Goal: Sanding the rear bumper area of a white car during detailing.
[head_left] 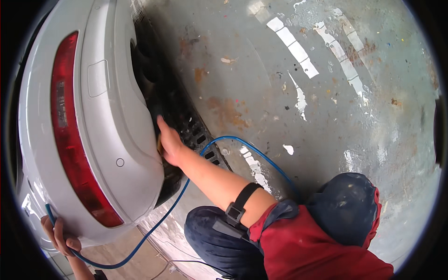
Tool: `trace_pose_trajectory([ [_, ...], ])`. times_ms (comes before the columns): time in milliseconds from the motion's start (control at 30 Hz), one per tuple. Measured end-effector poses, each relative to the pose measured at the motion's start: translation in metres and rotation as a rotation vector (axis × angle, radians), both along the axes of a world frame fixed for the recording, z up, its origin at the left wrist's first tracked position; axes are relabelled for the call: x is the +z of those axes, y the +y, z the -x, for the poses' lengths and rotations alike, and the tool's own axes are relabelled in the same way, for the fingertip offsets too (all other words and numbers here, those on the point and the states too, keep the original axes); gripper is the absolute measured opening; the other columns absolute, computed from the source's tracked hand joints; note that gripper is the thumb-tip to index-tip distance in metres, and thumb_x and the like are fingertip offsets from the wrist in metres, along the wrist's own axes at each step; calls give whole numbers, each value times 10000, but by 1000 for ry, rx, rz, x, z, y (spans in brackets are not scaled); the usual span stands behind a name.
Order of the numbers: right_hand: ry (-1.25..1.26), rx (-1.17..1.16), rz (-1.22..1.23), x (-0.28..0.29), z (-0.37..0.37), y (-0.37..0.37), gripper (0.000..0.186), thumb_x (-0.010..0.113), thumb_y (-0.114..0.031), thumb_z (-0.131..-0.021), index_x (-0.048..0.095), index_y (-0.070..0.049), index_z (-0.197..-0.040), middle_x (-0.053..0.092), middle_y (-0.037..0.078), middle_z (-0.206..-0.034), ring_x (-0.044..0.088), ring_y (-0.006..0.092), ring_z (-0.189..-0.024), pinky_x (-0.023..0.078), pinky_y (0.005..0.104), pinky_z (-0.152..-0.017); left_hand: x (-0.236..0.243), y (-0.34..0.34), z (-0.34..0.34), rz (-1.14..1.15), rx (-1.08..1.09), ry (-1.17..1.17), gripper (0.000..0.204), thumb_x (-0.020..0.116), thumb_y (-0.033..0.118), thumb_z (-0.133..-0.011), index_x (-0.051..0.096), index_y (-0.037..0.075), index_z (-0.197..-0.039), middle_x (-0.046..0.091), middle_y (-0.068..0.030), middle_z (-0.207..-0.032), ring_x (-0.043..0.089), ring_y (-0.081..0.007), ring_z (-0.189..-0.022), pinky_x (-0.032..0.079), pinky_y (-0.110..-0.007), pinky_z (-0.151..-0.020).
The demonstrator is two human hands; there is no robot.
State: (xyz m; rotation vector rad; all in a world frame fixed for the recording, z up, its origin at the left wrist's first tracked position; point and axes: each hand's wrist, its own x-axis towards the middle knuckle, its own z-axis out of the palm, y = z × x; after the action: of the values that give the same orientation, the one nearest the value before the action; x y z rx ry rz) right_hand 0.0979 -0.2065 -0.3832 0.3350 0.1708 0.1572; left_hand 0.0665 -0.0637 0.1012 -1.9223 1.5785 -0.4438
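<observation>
**Q:** State the position and condition of the left hand.

**A:** The left hand [60, 238] is at the lower left, beside the rounded corner of the car. Its fingers are clenched around the blue hose [228, 137], near the hose's upper visible end.

**Q:** Specify the route of the hose.

**A:** From the left hand it bends down, rises past the bumper [123, 121] corner, passes behind the right forearm [217, 179], arches over and descends toward the person's knee [345, 205].

**Q:** State the position and condition of the right hand.

**A:** The right hand [171, 144] is at the lower edge of the bumper, back of the hand toward the camera. A narrow yellow sliver [159, 143] shows between palm and bumper. Most of the fingers are hidden; whether they grasp it cannot be told.

**Q:** Identify the adjacent parts.

**A:** The bumper is pale, with a square cover [98, 78] and a small round mark [120, 162]. The long red tail light [70, 126] lies alongside. A dark slotted strip [201, 139] runs past the right hand, bordering the grey floor [261, 93]. A black strap [243, 198] encircles the right forearm near the red sleeve [308, 233].
</observation>
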Motion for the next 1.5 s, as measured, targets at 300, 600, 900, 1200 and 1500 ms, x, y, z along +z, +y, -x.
trace_pose_trajectory([
  [300, 46, 105, -28, -6, 12, 25, 740, 476, -582, -1109, 467, 10, -1553, 620, 160, -1473, 624, 303, -1329, 482, 447, -1146, 12, 14, -3, -68, 16, 5, 640, 329, 487, -1161, 652, -47, -1300, 627, -318, -1286, 627, -498, -1192, 498, -585, -1021],
  [600, 126, 302, -108, -20, 16, 59, 593, 466, -450, -1138, 531, 2, -1517, 658, 142, -1423, 657, 239, -1259, 499, 419, -1110, 25, 25, -13, -12, -33, -60, 680, 320, 479, -1166, 686, -83, -1280, 633, -328, -1365, 620, -486, -1287, 505, -549, -1077],
  [900, 123, 214, 54, -34, 22, 135, 543, 475, -448, -1117, 630, 7, -1370, 720, 162, -1258, 715, 262, -1108, 573, 424, -979, 22, 24, -5, 20, -37, -144, 660, 308, 480, -1165, 667, -53, -1312, 620, -315, -1373, 615, -487, -1276, 517, -576, -1064],
  [1200, 166, -9, 312, 20, 26, 57, 696, 345, -572, -1143, 527, 1, -1494, 607, 179, -1454, 588, 281, -1339, 464, 444, -1118, 2, -3, 7, -34, -8, -1, 575, 353, 452, -1156, 630, -29, -1309, 636, -303, -1243, 625, -501, -1142, 498, -595, -995],
  [1500, 162, -759, 1505, 125, -8, -113, 734, 325, -441, -1153, 168, 42, -1683, 158, 275, -1753, 127, 489, -1622, 135, 567, -1310, -17, -27, 14, -38, -51, 27, 538, 371, 454, -1146, 615, -3, -1292, 611, -251, -1083, 591, -411, -939, 483, -562, -830],
])
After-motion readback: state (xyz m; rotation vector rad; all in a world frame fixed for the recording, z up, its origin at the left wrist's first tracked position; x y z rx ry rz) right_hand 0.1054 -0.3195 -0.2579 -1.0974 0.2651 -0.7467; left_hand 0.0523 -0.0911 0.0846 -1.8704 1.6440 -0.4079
